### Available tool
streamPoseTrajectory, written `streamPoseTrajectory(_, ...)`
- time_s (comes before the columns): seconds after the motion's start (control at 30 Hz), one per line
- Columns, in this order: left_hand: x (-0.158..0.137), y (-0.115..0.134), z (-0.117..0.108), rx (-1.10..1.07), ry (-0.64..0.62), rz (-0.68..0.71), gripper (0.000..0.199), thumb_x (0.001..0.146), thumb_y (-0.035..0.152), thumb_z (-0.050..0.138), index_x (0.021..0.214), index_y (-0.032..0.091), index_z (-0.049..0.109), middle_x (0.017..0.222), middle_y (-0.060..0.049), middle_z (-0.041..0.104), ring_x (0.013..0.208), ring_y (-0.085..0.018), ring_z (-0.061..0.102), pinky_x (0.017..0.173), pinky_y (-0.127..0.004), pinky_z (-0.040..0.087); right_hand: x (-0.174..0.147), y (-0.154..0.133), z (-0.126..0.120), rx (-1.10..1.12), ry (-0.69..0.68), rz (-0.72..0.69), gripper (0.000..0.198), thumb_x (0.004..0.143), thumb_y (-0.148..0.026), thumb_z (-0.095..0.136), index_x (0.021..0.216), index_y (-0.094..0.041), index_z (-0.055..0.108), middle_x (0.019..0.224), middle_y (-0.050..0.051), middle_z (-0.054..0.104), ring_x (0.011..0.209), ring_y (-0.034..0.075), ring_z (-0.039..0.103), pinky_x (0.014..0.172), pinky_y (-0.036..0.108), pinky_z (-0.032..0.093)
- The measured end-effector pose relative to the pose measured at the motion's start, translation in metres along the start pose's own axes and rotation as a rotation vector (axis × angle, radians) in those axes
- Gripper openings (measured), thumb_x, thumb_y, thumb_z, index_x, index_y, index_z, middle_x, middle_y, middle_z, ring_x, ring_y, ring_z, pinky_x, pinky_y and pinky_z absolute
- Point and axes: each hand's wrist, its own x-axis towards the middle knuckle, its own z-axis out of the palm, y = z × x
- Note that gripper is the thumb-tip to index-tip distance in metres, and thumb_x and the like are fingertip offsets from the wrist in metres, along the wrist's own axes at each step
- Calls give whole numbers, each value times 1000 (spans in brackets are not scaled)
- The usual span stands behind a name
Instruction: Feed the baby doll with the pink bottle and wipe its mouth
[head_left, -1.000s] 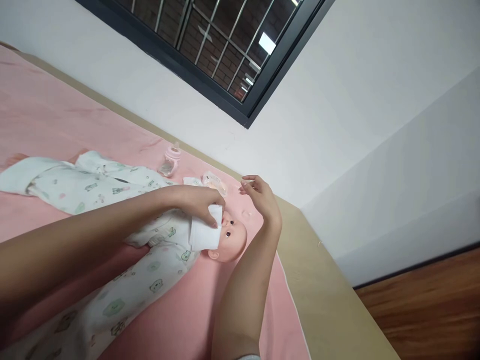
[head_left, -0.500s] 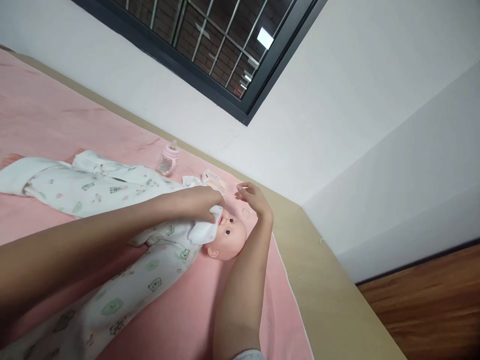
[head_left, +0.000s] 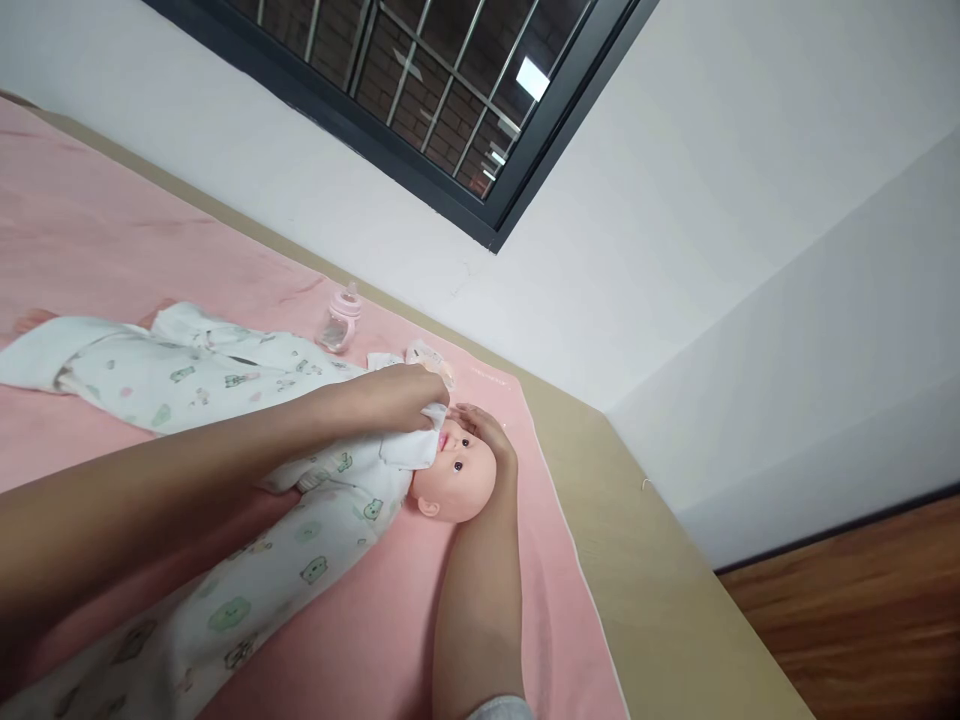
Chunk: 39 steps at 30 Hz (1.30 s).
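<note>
A baby doll (head_left: 465, 495) lies on its back, its head toward the right, in a white printed outfit (head_left: 247, 375). My left hand (head_left: 401, 395) reaches over its chest and pinches a white cloth (head_left: 411, 450) at the chin, close to the mouth. Whether that cloth is separate or part of the clothing, I cannot tell. Around the far side of the head curves my right hand (head_left: 487, 430), fingers extended and close against the doll's cheek. The right forearm lies along the crown of the head. Some right fingertips are hidden behind the face.
A pink-topped baby bottle (head_left: 341, 320) stands behind the doll on the pink sheet (head_left: 360, 610). A small clear packet (head_left: 429, 360) lies near my left hand. Beyond the sheet run a wooden board edge (head_left: 630, 560), a white wall (head_left: 600, 290) and a dark-framed barred window (head_left: 480, 215).
My right hand has come down and inward, from above the sheet to the far side of the doll's head. A small clear item beneath it is now covered. My left hand keeps the cloth.
</note>
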Motion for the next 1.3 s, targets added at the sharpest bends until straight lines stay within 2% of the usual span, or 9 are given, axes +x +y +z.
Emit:
streamPoseTrajectory(0.17,1,-2,2,-40,5,17,23,73,19,54,87,21,72,88,-6,72,83,-24,64,62,-29,37,9,10,-5,161,105,-20,11,85,-25,63,94,-18,66,85,6,74,80,17,72,90,32,57)
streamPoseTrajectory(0.37,5,-5,7,-50,77,37,28,72,16,54,89,22,75,91,-5,74,84,-24,65,64,-29,38,19,17,-9,213,169,-29,11,79,-22,68,91,-20,68,82,5,73,86,19,72,92,35,59)
streamPoseTrajectory(0.57,15,-10,18,-10,113,138,35,69,7,53,86,24,78,89,-4,75,85,-22,65,67,-29,39,20,18,-8,230,188,-27,13,78,-20,69,92,-19,68,83,6,73,87,19,71,93,34,58)
streamPoseTrajectory(0.97,17,-5,17,8,165,127,38,66,4,53,88,22,78,92,-5,76,91,-23,66,74,-29,42,22,20,-7,221,200,-37,13,80,-19,68,92,-19,67,85,6,73,83,17,71,92,31,58)
streamPoseTrajectory(1.1,12,-5,7,-112,167,94,33,67,5,56,86,22,78,92,-2,76,89,-20,66,73,-27,43,24,20,-8,241,202,-37,9,82,-18,64,90,-19,66,80,5,72,81,17,71,91,31,58)
streamPoseTrajectory(1.3,2,-4,-6,-345,67,128,17,72,17,63,80,22,77,85,2,76,85,-18,68,73,-24,45,24,20,-8,237,204,-37,11,82,-18,65,93,-17,65,82,6,72,81,16,70,90,31,58)
